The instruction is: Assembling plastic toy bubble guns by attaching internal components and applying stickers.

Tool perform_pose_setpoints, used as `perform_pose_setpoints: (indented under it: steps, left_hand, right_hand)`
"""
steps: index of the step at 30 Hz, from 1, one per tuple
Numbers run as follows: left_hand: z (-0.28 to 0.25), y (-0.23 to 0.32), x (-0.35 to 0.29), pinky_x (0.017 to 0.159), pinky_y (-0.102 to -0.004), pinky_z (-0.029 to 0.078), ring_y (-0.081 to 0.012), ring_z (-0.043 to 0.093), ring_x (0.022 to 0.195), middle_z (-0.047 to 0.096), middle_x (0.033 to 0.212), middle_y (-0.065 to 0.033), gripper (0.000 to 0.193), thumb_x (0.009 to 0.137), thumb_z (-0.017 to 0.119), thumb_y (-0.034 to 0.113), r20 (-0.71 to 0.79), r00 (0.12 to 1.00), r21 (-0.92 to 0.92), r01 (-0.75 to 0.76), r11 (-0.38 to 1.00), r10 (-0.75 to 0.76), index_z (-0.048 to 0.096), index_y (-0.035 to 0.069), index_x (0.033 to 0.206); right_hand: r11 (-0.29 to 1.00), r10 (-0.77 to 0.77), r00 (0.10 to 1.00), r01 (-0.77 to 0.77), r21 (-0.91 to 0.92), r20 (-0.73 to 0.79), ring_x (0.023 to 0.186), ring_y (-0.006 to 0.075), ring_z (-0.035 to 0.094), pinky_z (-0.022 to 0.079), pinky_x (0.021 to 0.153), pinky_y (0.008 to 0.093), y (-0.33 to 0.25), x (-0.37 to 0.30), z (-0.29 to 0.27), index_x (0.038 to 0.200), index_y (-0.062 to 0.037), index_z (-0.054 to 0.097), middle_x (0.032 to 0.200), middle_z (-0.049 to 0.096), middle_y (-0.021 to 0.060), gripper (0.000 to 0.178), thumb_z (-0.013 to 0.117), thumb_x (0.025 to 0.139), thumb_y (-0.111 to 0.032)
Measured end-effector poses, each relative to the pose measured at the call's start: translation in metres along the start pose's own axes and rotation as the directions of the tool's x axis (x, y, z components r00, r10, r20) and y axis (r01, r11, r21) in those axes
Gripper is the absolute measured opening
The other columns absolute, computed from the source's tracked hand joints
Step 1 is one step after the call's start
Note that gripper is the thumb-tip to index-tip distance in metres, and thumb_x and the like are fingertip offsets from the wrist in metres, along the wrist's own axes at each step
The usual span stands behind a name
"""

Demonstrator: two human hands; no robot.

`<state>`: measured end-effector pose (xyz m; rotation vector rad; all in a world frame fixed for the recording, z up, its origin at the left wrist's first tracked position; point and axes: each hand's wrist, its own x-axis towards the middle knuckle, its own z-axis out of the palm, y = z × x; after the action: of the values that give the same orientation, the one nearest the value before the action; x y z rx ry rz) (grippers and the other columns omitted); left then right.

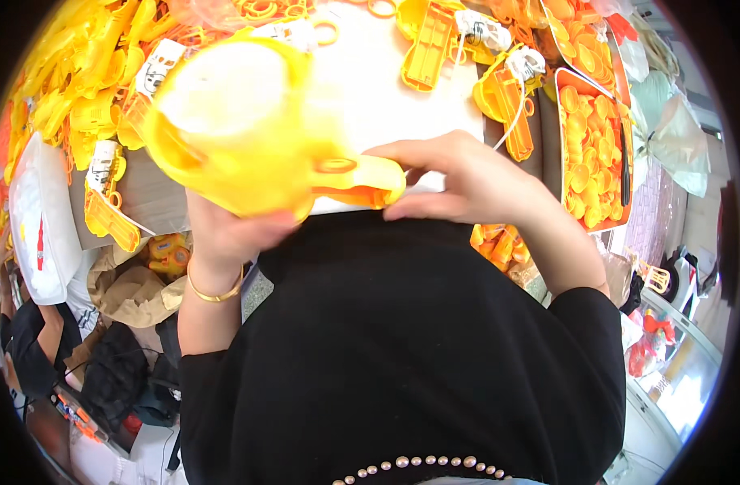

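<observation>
Left hand point(224, 234) gripped a big yellow plastic toy shell point(248, 129) mid-frame, right hand point(459, 178) pinched its orange-lined handle end point(362, 182); yellow toy parts point(87, 73) piled upper left.

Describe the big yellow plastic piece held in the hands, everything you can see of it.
The yellow plastic piece looks like a glossy moulded shell: a wide rounded body, blurred and pale where light hits it, narrowing to a handle-like arm with an oval hole and an orange underside. It is held above the white table, close to the camera. The left hand grips it from below; the right hand has its fingers on the arm's end.
</observation>
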<state>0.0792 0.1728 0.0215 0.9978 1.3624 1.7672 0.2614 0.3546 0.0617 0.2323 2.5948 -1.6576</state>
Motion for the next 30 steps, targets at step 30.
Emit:
perform_pose_setpoints:
  steps: [30]
  left_hand:
    - [0.025, 0.051, 0.030, 0.082, -0.0353, 0.048, -0.0289, 0.059, 0.098, 0.057, 0.109, -0.0172, 0.066, 0.068, 0.074, 0.028, 0.244, 0.968, 0.659, -0.204, 0.724, 0.052, 0.045, -0.001, 0.120]
  right_hand:
    - [0.961, -0.104, 0.941, 0.179, 0.213, -0.322, 0.105, 0.0209, 0.049, 0.039, 0.090, 0.0318, -0.013, 0.030, -0.018, 0.108, -0.0022, 0.049, 0.108, 0.050, 0.0107, 0.033, 0.058, 0.081, -0.018]
